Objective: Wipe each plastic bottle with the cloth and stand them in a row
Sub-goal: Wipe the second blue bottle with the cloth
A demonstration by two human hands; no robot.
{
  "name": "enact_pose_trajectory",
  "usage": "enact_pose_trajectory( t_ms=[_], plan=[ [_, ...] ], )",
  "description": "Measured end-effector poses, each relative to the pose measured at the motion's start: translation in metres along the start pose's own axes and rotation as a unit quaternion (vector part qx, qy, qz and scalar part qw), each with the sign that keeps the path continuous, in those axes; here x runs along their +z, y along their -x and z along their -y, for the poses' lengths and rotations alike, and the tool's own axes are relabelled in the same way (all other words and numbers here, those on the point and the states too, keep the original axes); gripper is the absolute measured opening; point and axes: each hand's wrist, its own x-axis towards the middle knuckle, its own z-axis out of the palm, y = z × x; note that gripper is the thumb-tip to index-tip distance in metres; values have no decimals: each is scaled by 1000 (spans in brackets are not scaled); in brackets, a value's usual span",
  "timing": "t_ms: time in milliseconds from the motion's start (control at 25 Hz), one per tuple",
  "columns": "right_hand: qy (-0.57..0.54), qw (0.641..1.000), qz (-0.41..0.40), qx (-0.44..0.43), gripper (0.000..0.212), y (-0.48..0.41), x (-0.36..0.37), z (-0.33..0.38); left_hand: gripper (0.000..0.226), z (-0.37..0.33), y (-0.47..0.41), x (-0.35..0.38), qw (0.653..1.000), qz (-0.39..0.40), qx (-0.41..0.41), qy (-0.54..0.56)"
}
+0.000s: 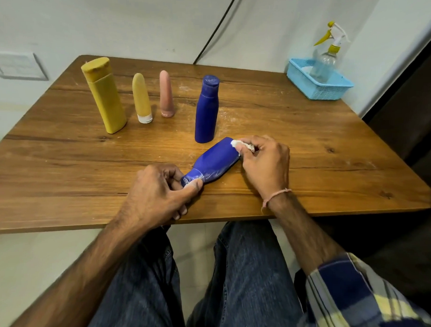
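Over jeans point(250, 272), left fingers point(193, 185) grip the lying blue bottle point(214, 161) (cap end), right fingers point(248, 151) pinch cloth point(235, 143).

On table point(62, 154): row of bottles point(141, 97) back left — lying bottle point(215, 161) before it, basket point(326, 92) back right.

You have five plastic bottles on one table point(306, 140): two blue, two yellow, one pink. Take the standing blue bottle point(206, 110) as your mark: the lying blue bottle point(217, 161) is just in front of it, and left of it stand the pink bottle point(166, 94), small yellow bottle point(141, 97) and large yellow bottle point(106, 98). To its right you have one cloth point(237, 143), one basket point(324, 91) and one spray bottle point(327, 61).
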Motion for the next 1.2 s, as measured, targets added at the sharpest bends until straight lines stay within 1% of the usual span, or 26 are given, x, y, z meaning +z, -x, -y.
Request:
enact_pose_trajectory(
  t_ms=[80, 120, 240, 320, 360, 440, 480, 520, 560, 640, 720, 760, 840, 920, 1000, 1080, 1120, 1200],
  plan=[
    [0, 1000, -10, 16, 15, 2, 7, 3, 35, 0, -1, 0, 1000, 3, -4, 5],
    [-18, 1000, -9, 3, 13, 12, 9, 10, 35, 0, -2, 0, 1000, 4, -6, 8],
    [-69, 993, 24, -92, 9, 57, 4, 33, 35, 1, -4, -2, 1000, 23, -7, 6],
    [-68, 990, 37, -116, 11, 52, 1, 29, 34, 2, -6, -3, 999, 36, -10, 3],
    [-52, 994, 20, -97, 13, 36, 4, 22, 33, 2, -6, -4, 999, 40, -13, 2],
    [6, 1000, -10, -14, 17, -1, 8, 6, 32, 1, -7, -4, 999, 44, -15, 5],
    [19, 1000, -11, 21, 18, -11, 9, 2, 32, 1, -7, -4, 999, 43, -14, 6],
    [14, 999, -6, 35, 18, -10, 12, 3, 33, 1, -7, -4, 999, 41, -11, 7],
    [-3, 1000, 3, 23, 15, 2, 14, 10, 33, 2, -6, -4, 999, 39, -7, 8],
    [-65, 996, 29, -60, 9, 44, 12, 34, 34, 4, -6, -4, 999, 39, -1, 12],
    [-105, 987, 44, -111, 7, 66, 5, 40, 34, 7, -7, -5, 999, 48, 7, 15],
    [-105, 988, 34, -108, 7, 58, 6, 34, 34, 8, -8, -5, 998, 54, 9, 16],
    [-83, 994, -8, -71, 6, 33, 8, 19, 35, 8, -8, -5, 998, 60, 5, 18],
    [-79, 995, -16, -59, 6, 30, 11, 17, 35, 6, -7, -4, 998, 57, 1, 24],
    [-112, 987, 34, -110, 9, 51, 11, 29, 37, 6, -6, -3, 998, 47, -6, 29],
    [-158, 973, 86, -142, 13, 59, 6, 34, 42, 6, -5, -2, 998, 43, -11, 35],
    [-171, 971, 94, -141, 13, 54, 4, 31, 43, 6, -6, -1, 998, 44, -12, 35],
    [-164, 976, 73, -125, 11, 42, 4, 25, 38, 5, -7, -1, 999, 42, -16, 28]
  ],
)
